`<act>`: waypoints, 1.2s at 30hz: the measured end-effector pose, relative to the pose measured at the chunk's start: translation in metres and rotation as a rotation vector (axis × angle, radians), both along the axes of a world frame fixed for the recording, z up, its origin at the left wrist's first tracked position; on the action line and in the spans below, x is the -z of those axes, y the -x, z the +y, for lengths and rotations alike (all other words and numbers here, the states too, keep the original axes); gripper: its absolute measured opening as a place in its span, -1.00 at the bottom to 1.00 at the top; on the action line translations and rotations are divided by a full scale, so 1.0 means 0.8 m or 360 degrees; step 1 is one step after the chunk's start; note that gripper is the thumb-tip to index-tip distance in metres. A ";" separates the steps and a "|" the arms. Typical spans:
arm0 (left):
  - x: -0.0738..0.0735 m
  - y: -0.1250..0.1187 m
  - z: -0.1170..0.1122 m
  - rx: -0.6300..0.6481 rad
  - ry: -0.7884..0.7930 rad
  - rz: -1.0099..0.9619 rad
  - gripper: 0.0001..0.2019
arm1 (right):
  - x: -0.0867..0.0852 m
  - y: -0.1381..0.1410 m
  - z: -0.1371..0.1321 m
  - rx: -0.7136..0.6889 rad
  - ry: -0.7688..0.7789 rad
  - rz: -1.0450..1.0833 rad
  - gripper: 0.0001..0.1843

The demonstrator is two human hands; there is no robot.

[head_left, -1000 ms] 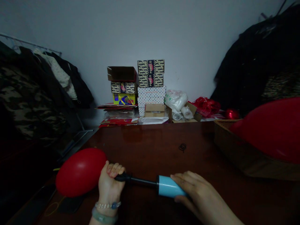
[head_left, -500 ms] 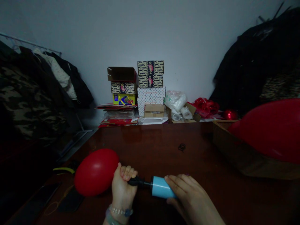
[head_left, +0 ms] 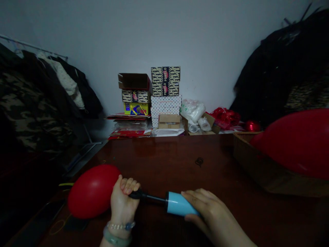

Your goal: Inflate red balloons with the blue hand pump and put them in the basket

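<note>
A red balloon [head_left: 92, 190] lies low on the left of the dark wooden table [head_left: 174, 161], partly inflated. My left hand [head_left: 123, 203] is closed in a fist around the balloon's neck and the black nozzle end of a hand pump. The pump has a black rod [head_left: 150, 197] and a light blue barrel [head_left: 177, 208]. My right hand [head_left: 208, 214] wraps around the back of the blue barrel. The rod shows partly drawn out between the two hands.
A cardboard box [head_left: 259, 168] at the right holds a large red balloon [head_left: 298, 144]. Stacked patterned boxes [head_left: 166, 92], plastic bags and red ribbon [head_left: 226, 116] line the far edge. Dark clothes hang left and right. A small black ring [head_left: 199, 161] lies mid-table.
The pump rod was pushed in half a second ago and is now drawn out again. My left hand and the balloon moved back left; the balloon looks slightly bigger than a second ago.
</note>
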State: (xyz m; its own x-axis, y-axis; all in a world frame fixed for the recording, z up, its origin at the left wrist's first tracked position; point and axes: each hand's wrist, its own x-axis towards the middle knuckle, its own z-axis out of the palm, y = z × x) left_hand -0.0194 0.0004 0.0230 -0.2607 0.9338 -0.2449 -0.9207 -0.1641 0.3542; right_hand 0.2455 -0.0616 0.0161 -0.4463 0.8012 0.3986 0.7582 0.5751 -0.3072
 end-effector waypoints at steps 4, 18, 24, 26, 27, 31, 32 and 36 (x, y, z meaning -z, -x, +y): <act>0.001 0.007 0.002 -0.0051 -0.0021 -0.0009 -0.58 | -0.003 -0.018 0.000 -0.0020 -0.0007 -0.0038 -0.50; 0.013 -0.034 -0.011 0.0109 0.0091 -0.0157 -0.58 | 0.015 0.021 -0.012 0.0087 -0.0258 -0.0037 -0.48; 0.015 -0.042 -0.013 0.0136 0.0104 -0.0127 -0.57 | 0.015 0.033 -0.013 0.0067 0.0020 -0.0005 -0.45; 0.012 -0.040 -0.012 0.0148 0.0088 -0.0104 -0.56 | 0.010 0.031 -0.012 0.0053 0.0114 0.0017 -0.43; 0.011 -0.038 -0.011 0.0149 0.0083 -0.0096 -0.56 | 0.009 0.030 -0.012 0.0040 0.0144 0.0026 -0.43; 0.007 -0.021 -0.007 0.0087 0.0054 -0.0082 -0.56 | 0.006 0.013 -0.010 -0.0001 0.0129 0.0048 -0.44; 0.005 -0.015 -0.005 0.0072 0.0043 -0.0084 -0.56 | 0.004 0.007 -0.009 -0.0010 0.0113 0.0042 -0.46; 0.004 0.004 0.002 0.0024 -0.0024 -0.0081 -0.57 | -0.005 -0.013 -0.005 -0.0027 0.0084 -0.0037 -0.48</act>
